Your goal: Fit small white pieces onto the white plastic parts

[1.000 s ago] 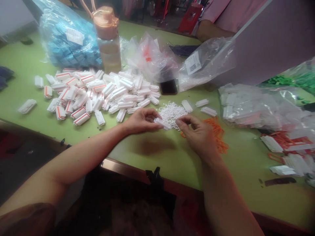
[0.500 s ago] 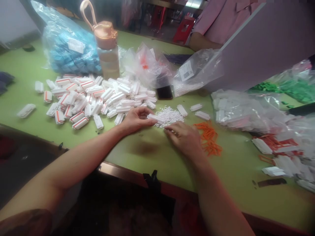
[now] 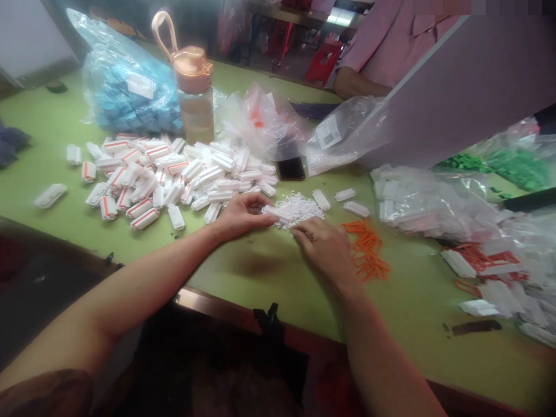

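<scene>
My left hand (image 3: 246, 213) pinches one end of a white rectangular plastic piece (image 3: 278, 214), holding it at the near left side of a heap of tiny white parts (image 3: 300, 205). At the heap's near edge my right hand (image 3: 324, 240) has thumb and forefinger pressed together; whatever lies between them is too small to make out. A large pile of similar white plastic pieces (image 3: 174, 179), some with an orange stripe, spreads to the left. Orange plastic frames (image 3: 368, 249) lie just right of my right hand.
Behind the pile stand a drink bottle (image 3: 195, 92) and a bag of blue parts (image 3: 134, 98). A phone (image 3: 291, 169) lies beyond the heap, near a clear bag (image 3: 343, 130). Bagged white pieces (image 3: 425, 200) are on the right. Another person's arm (image 3: 358, 84) shows across the table.
The whole view has shifted slightly, with objects sitting a little lower in the picture. Both hands keep nearly the same pose beside the heap, and the left still holds the white piece.
</scene>
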Demonstrator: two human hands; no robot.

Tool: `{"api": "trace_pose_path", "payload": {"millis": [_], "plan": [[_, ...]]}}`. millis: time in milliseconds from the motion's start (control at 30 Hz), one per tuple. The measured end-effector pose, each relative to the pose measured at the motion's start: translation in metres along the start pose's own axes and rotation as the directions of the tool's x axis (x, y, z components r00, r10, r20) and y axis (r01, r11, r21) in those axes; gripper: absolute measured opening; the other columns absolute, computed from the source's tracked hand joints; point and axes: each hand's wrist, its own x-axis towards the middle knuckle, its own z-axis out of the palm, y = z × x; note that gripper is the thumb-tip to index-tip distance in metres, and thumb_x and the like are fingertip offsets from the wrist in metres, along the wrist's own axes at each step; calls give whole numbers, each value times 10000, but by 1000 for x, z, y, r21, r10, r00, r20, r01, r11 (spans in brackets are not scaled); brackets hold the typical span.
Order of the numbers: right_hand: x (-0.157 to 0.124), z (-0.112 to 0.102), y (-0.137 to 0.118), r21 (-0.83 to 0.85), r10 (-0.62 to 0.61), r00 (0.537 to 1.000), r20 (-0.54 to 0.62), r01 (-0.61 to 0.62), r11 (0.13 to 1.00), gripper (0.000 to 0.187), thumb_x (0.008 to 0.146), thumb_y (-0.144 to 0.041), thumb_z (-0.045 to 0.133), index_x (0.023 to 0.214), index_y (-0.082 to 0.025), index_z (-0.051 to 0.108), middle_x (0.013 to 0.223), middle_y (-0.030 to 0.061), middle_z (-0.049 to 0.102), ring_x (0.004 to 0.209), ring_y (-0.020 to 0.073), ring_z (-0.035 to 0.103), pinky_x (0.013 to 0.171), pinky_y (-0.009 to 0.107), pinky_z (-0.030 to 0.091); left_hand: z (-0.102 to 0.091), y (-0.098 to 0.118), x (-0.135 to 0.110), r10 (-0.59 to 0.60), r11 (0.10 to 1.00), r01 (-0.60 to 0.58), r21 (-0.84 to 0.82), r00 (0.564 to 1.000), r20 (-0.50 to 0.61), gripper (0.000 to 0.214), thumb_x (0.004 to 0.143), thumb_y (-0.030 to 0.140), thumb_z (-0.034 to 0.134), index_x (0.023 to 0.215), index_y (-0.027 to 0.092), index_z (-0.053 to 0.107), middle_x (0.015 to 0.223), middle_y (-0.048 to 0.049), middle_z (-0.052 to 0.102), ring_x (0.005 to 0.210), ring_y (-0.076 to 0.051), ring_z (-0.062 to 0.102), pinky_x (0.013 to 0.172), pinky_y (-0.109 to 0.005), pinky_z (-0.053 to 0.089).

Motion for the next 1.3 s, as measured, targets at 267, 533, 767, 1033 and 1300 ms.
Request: {"api": "trace_pose_path", "payload": {"millis": [267, 533, 767, 1033, 1300], "plan": [[-2, -4, 6, -16, -74, 997, 37, 74, 997, 190, 913, -308, 534, 860, -238, 702, 889, 12, 721, 844, 187, 619, 679, 330, 276, 0, 0, 0, 2, 1000, -2, 0, 1000, 13, 372, 601, 280, 838, 877, 125, 641, 756, -15, 689, 662, -81, 643, 629, -197, 513], [-2, -6, 15, 45, -183, 979, 92, 180, 983, 146, 889, -323, 578, 837, -259, 698, 903, 10, 710, 828, 182, 611, 677, 322, 306, 1, 2, -1, -16, 1000, 16, -7, 1000, -5, 385, 586, 290, 845, 860, 127, 628, 735, -7, 680, 644, -80, 634, 614, -193, 497], [2, -2, 3, 229, -125, 980, -157, 159, 960, 210, 930, -343, 495, 841, -222, 641, 893, 56, 663, 867, 189, 594, 723, 328, 390, 2, 0, -2, 1, 997, -3, 77, 999, 33, 407, 595, 328, 833, 885, 123, 635, 736, -7, 656, 629, -74, 604, 586, -192, 466], [1, -7, -18, 366, -24, 978, -206, 100, 925, 227, 916, -385, 500, 845, -232, 651, 898, 65, 620, 861, 193, 591, 751, 337, 464, 8, -1, -6, -23, 984, -3, 179, 989, 145, 368, 627, 327, 813, 871, 120, 630, 657, 33, 567, 537, -31, 492, 498, -169, 375], [0, -3, -21, 264, -66, 967, -246, 133, 955, 240, 918, -365, 512, 864, -218, 694, 890, 66, 631, 851, 190, 608, 738, 336, 431, 8, -1, -7, -15, 980, -20, 200, 985, 173, 346, 639, 314, 800, 880, 118, 648, 646, 23, 588, 548, -46, 517, 521, -181, 403]]}}
